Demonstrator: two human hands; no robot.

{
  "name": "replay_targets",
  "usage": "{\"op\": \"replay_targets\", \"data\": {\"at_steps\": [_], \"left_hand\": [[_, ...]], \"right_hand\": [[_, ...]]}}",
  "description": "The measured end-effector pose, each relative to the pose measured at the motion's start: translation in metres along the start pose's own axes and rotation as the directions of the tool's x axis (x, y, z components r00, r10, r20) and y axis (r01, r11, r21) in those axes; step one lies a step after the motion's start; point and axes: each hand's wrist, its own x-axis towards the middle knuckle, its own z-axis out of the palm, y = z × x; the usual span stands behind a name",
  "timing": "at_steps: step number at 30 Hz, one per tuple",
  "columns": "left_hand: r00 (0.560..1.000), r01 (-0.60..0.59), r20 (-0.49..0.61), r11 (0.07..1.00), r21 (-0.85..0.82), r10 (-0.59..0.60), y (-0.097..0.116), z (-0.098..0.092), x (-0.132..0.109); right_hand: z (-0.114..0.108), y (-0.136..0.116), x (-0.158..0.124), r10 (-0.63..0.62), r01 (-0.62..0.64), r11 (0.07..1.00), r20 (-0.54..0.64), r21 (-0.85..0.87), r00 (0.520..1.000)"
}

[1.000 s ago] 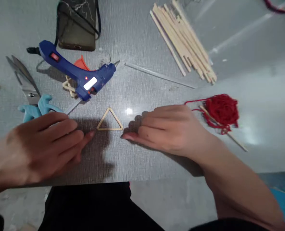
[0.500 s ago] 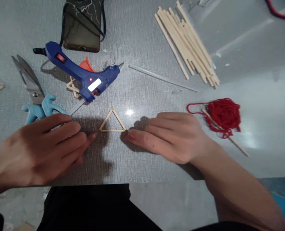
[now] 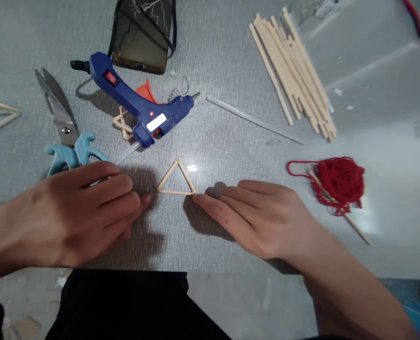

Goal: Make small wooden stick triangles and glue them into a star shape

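Observation:
A small triangle of thin wooden sticks (image 3: 176, 192) lies flat on the grey tabletop between my hands. My right hand (image 3: 257, 219) has its index fingertip at the triangle's right corner; the other fingers are curled in, and the thumb is hidden. My left hand (image 3: 96, 212) is closed, palm down, one fingertip pointing at the left corner with a slight gap. What lies under its curled fingers cannot be seen. Just beyond that hand are scissors with light blue handles (image 3: 66, 130), partly covered by it. A blue glue gun (image 3: 132, 101) with an orange trigger rests above the triangle, its red light lit.
A clear glue stick (image 3: 252, 119) lies right of the nozzle. Several wooden sticks (image 3: 291, 73) are bundled at upper right. Red yarn (image 3: 340, 182) lies with a stick at right. A phone (image 3: 142, 40) sits at the back, and another stick frame (image 3: 4, 111) at far left.
The view has shifted, so most things appear farther right. A slight gap now shows between my left fingertip and the triangle. My right fingertip stays at its corner.

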Motion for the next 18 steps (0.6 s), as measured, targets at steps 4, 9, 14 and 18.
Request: {"op": "replay_targets", "data": {"at_steps": [4,9,14,18], "left_hand": [[0.987,-0.155,0.047,0.988,0.012,0.154,-0.003,0.001,0.0],[0.985,-0.162,0.059,0.986,0.039,0.159,-0.004,0.001,-0.003],[0.99,-0.123,0.074,0.992,0.026,0.12,-0.002,0.001,-0.006],[0.994,-0.08,0.07,0.996,-0.032,0.082,-0.002,0.002,-0.007]], "right_hand": [[-0.002,-0.006,0.004,0.011,-0.008,0.997,0.037,-0.078,0.999],[-0.002,-0.013,0.007,0.016,-0.007,0.985,0.053,-0.171,0.998],[0.002,-0.011,0.005,0.03,-0.022,0.99,0.056,-0.141,0.998],[0.002,-0.007,0.004,0.047,-0.04,0.992,0.059,-0.12,0.997]]}}
